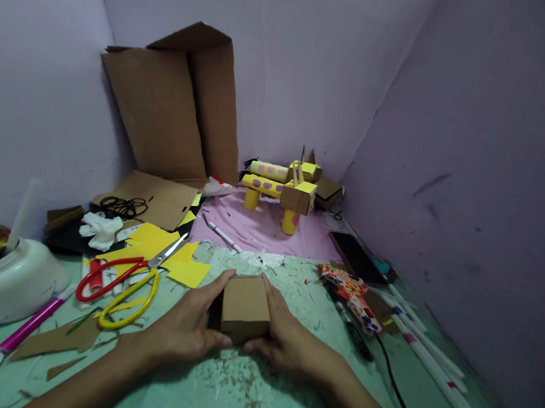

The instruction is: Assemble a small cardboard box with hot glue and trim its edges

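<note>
A small brown cardboard box (245, 302) is held between my two hands just above or on the green tabletop; I cannot tell whether it touches. My left hand (197, 316) grips its left side, thumb at the lower front corner and fingers toward the back. On the opposite side, my right hand (283, 328) holds it the same way. Left of the box lie scissors (153, 269) with one red and one yellow handle, partly over yellow paper pieces (187, 273). To the right rests a glue gun (353, 293) covered in a colourful pattern.
Two yellow cardboard animals (274, 187) with spots stand at the back on a pink cloth (227, 219). A large cardboard box (165, 108) leans at the back left. A white pot (16, 281), a phone (354, 257) and white sticks (432, 357) line the sides.
</note>
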`<act>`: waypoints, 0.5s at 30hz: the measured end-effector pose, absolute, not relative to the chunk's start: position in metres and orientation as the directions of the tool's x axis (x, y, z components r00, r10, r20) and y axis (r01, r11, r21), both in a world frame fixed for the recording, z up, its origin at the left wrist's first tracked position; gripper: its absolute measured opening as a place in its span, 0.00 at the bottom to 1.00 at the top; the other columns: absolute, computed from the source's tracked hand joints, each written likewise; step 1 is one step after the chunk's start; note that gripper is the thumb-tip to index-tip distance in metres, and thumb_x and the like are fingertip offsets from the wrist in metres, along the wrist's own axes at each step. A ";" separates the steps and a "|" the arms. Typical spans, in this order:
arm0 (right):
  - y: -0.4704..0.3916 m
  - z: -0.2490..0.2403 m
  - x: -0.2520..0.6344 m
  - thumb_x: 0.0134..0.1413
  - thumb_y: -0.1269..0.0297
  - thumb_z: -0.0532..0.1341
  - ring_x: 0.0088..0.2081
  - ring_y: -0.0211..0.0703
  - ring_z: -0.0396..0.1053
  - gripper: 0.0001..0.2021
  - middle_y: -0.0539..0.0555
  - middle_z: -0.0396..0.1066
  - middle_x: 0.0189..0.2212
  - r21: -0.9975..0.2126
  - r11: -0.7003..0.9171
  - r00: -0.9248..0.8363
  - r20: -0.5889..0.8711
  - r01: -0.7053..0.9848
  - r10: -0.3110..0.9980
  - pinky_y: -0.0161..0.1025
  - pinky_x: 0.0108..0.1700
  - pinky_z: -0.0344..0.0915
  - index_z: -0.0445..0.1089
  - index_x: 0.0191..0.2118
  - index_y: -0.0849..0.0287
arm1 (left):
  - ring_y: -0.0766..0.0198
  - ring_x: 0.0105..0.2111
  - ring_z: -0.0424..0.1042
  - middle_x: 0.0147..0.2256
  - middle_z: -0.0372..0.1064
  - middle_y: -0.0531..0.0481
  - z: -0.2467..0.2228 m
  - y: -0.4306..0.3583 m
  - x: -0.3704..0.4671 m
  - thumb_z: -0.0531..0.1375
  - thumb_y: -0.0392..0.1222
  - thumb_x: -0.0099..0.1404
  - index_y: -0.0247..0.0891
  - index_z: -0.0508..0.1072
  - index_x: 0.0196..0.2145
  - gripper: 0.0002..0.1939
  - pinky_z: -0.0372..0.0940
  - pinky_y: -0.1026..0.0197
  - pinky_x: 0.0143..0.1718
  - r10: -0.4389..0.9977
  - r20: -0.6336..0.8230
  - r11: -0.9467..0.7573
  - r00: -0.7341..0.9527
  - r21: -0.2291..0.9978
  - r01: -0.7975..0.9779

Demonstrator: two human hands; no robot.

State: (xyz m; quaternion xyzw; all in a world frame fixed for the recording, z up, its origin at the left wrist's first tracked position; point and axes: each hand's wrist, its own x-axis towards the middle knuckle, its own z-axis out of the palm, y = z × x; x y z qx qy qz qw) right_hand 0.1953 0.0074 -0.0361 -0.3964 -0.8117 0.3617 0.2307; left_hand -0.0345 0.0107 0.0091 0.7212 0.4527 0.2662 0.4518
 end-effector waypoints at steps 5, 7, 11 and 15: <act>0.016 -0.017 0.192 0.55 0.49 0.63 0.70 0.67 0.34 0.53 0.64 0.33 0.71 -0.895 0.292 -0.597 0.036 0.337 0.802 0.66 0.67 0.37 0.21 0.70 0.52 | 0.39 0.53 0.68 0.54 0.70 0.33 0.020 0.022 -0.036 0.72 0.43 0.44 0.28 0.54 0.66 0.54 0.64 0.48 0.53 0.905 -0.091 -0.003 0.415 0.975 0.221; 0.016 -0.008 0.188 0.58 0.45 0.57 0.70 0.64 0.31 0.49 0.61 0.31 0.72 -0.914 0.285 -0.586 0.067 0.288 0.808 0.63 0.68 0.34 0.21 0.70 0.52 | 0.40 0.52 0.69 0.52 0.71 0.34 0.018 0.027 -0.039 0.72 0.48 0.44 0.28 0.53 0.66 0.56 0.66 0.51 0.50 0.907 -0.111 0.067 0.406 0.990 0.122; 0.011 -0.003 0.179 0.57 0.40 0.56 0.71 0.61 0.26 0.52 0.62 0.22 0.72 -0.942 0.270 -0.553 0.119 0.198 0.824 0.62 0.68 0.33 0.16 0.69 0.56 | 0.45 0.51 0.70 0.47 0.75 0.37 0.017 0.032 -0.042 0.73 0.55 0.43 0.27 0.56 0.65 0.58 0.66 0.57 0.48 0.922 -0.154 0.166 0.356 0.986 -0.002; 0.009 -0.012 0.174 0.46 0.44 0.68 0.70 0.63 0.33 0.63 0.63 0.29 0.71 -0.945 0.283 -0.476 0.176 0.162 0.862 0.64 0.67 0.34 0.16 0.69 0.53 | 0.51 0.40 0.74 0.38 0.77 0.40 0.025 0.029 -0.035 0.73 0.57 0.42 0.29 0.68 0.57 0.49 0.67 0.62 0.36 0.902 -0.191 0.228 0.387 0.972 -0.053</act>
